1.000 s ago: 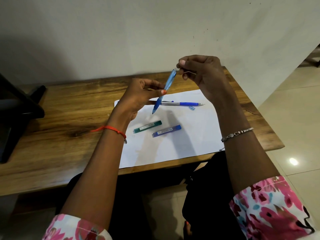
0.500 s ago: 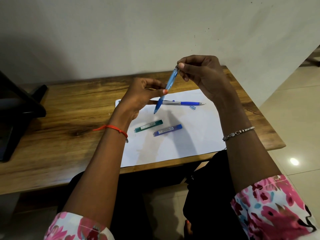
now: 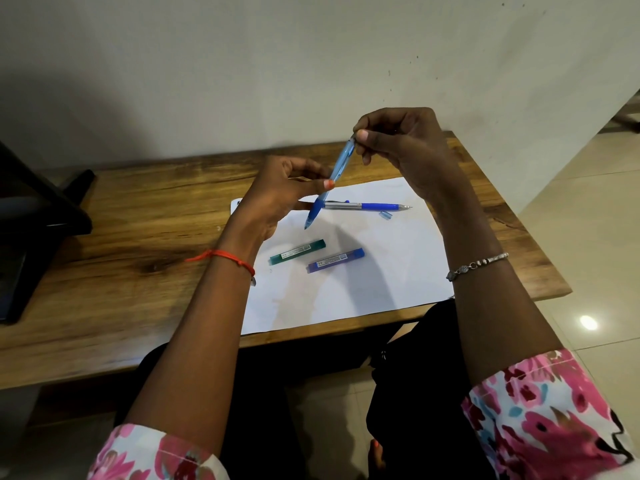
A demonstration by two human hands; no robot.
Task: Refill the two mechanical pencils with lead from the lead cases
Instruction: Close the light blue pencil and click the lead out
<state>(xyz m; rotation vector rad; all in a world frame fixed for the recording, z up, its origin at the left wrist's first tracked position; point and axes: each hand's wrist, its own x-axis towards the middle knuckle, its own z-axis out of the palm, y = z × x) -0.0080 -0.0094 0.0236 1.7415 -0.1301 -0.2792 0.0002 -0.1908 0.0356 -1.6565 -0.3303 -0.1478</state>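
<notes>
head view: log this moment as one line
left hand: holds light blue pencil mid-barrel, tip down | right hand: pinches its top end | on paper: second pencil, loose cap, green lead case, blue lead case

A wooden table [image 3: 138, 237] with dark grain streaks stands against a plain pale wall [image 3: 242, 64]. A white sheet of paper [image 3: 381, 282] lies on its right half, reaching the table's near edge. At the far left a black object [image 3: 34, 209] is cut off by the frame. Cream floor tiles [image 3: 595, 237] show at the right, with a bright spot of reflected light [image 3: 588, 322]. Nearest are pink floral sleeves [image 3: 547, 417] and dark clothing [image 3: 415, 375] below the table.
</notes>
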